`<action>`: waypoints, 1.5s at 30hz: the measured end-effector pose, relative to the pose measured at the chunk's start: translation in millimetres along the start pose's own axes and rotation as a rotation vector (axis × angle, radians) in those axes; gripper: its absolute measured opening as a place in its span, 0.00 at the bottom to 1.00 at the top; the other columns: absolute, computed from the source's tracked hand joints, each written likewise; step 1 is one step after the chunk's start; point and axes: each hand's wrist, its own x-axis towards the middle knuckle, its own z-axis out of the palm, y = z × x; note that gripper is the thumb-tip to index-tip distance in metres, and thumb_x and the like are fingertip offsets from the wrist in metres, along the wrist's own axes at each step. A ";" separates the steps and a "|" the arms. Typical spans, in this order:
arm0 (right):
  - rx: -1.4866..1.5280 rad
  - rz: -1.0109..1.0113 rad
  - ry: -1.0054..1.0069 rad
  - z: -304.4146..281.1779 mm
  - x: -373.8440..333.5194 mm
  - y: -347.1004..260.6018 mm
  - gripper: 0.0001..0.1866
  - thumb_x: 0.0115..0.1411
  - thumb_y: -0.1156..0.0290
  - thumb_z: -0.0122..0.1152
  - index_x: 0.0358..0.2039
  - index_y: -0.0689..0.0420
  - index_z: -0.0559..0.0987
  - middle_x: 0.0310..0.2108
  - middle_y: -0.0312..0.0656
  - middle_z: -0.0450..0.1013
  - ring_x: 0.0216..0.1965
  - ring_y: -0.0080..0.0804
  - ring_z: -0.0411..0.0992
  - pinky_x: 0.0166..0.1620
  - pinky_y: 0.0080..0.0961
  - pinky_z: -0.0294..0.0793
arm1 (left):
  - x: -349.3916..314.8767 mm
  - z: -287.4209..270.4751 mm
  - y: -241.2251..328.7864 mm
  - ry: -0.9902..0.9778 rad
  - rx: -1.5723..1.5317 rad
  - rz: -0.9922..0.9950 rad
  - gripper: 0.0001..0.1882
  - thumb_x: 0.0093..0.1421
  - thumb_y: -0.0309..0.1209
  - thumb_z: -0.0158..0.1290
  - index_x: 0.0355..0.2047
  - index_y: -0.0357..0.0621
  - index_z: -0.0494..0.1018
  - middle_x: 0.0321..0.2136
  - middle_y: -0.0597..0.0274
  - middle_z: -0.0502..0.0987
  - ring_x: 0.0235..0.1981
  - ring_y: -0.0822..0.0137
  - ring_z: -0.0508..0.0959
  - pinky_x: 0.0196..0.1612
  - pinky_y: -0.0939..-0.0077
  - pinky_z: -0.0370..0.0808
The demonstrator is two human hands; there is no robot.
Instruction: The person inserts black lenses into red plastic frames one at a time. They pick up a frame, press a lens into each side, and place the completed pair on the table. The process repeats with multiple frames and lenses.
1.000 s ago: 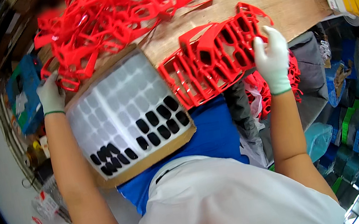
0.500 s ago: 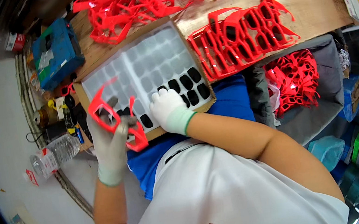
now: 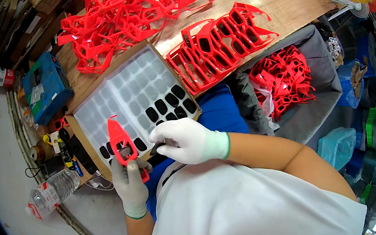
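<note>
The left hand grips one red frame in its fingers, the right hand pinches one dark lens, both at the near edge of one cardboard box, beyond which lie one frame heap and one frame row.

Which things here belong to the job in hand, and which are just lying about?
Seemingly in use:
red glasses frame, gripped by the left hand
dark piece, pinched by the right hand
dark lenses in the cardboard box
row of red glasses
heap of red frames

Seemingly just lying about:
plastic bottle
blue case
teal plastic bag
</note>
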 end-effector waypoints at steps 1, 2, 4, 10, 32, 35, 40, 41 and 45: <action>0.115 -0.002 0.094 -1.6 -3.9 -9.4 0.13 0.56 0.79 0.66 0.43 0.60 0.77 0.31 0.39 0.75 0.28 0.26 0.75 0.32 0.23 0.75 | 1.4 4.6 -1.3 -0.080 0.113 0.041 0.15 0.69 0.29 0.43 0.52 0.32 0.67 0.28 0.58 0.77 0.27 0.68 0.78 0.32 0.72 0.76; 0.092 0.007 0.154 -1.6 -5.8 -15.1 0.12 0.56 0.79 0.65 0.42 0.60 0.78 0.31 0.40 0.76 0.28 0.27 0.75 0.32 0.23 0.75 | 2.3 10.4 -1.9 -0.164 0.229 0.079 0.15 0.69 0.29 0.42 0.51 0.31 0.67 0.28 0.57 0.77 0.27 0.68 0.78 0.32 0.72 0.75; 0.011 -0.024 0.249 -0.4 -4.7 -16.9 0.10 0.56 0.80 0.64 0.40 0.60 0.80 0.31 0.42 0.76 0.29 0.30 0.76 0.32 0.23 0.75 | 2.0 33.6 14.9 -0.241 0.377 0.151 0.16 0.70 0.30 0.42 0.51 0.29 0.67 0.28 0.56 0.78 0.26 0.69 0.78 0.33 0.71 0.75; -0.048 -0.164 0.246 -11.2 -0.3 -11.4 0.12 0.55 0.80 0.64 0.41 0.59 0.82 0.32 0.45 0.77 0.34 0.38 0.77 0.38 0.27 0.76 | 7.7 40.9 18.5 -0.228 0.226 0.043 0.15 0.73 0.37 0.42 0.48 0.35 0.69 0.29 0.63 0.76 0.30 0.75 0.75 0.35 0.79 0.73; 0.590 0.528 -0.024 -24.0 -7.7 -16.8 0.18 0.62 0.61 0.63 0.41 0.64 0.83 0.26 0.33 0.74 0.28 0.17 0.68 0.31 0.18 0.68 | 2.8 29.3 31.2 -0.445 0.066 -0.052 0.19 0.72 0.34 0.41 0.52 0.29 0.69 0.32 0.56 0.80 0.34 0.69 0.79 0.41 0.72 0.76; 0.564 0.513 -0.013 -23.4 -8.8 -22.5 0.16 0.64 0.64 0.61 0.42 0.65 0.83 0.27 0.33 0.75 0.28 0.17 0.68 0.33 0.19 0.69 | -0.4 30.7 26.6 -0.376 0.117 -0.044 0.18 0.72 0.35 0.42 0.49 0.30 0.70 0.27 0.59 0.79 0.29 0.71 0.78 0.35 0.75 0.75; 0.640 0.446 -0.028 -21.1 -16.4 -17.0 0.12 0.65 0.69 0.58 0.41 0.65 0.82 0.29 0.34 0.76 0.30 0.17 0.70 0.36 0.19 0.72 | -7.4 35.3 18.9 -0.285 0.127 -0.024 0.16 0.72 0.35 0.44 0.46 0.32 0.71 0.23 0.62 0.77 0.24 0.73 0.76 0.30 0.76 0.74; 0.588 0.435 -0.022 -19.4 -17.0 -17.3 0.12 0.65 0.69 0.58 0.41 0.65 0.82 0.29 0.34 0.77 0.30 0.17 0.70 0.36 0.19 0.73 | -8.4 37.0 18.4 -0.278 0.127 -0.019 0.14 0.72 0.34 0.44 0.45 0.33 0.71 0.23 0.62 0.76 0.23 0.74 0.76 0.30 0.76 0.75; 0.432 0.411 0.002 -14.1 -15.8 -21.8 0.13 0.66 0.69 0.57 0.41 0.66 0.82 0.30 0.36 0.78 0.31 0.18 0.72 0.38 0.21 0.74 | -12.7 40.4 16.4 -0.224 0.174 -0.004 0.14 0.72 0.34 0.43 0.43 0.33 0.70 0.22 0.63 0.74 0.22 0.74 0.75 0.28 0.76 0.75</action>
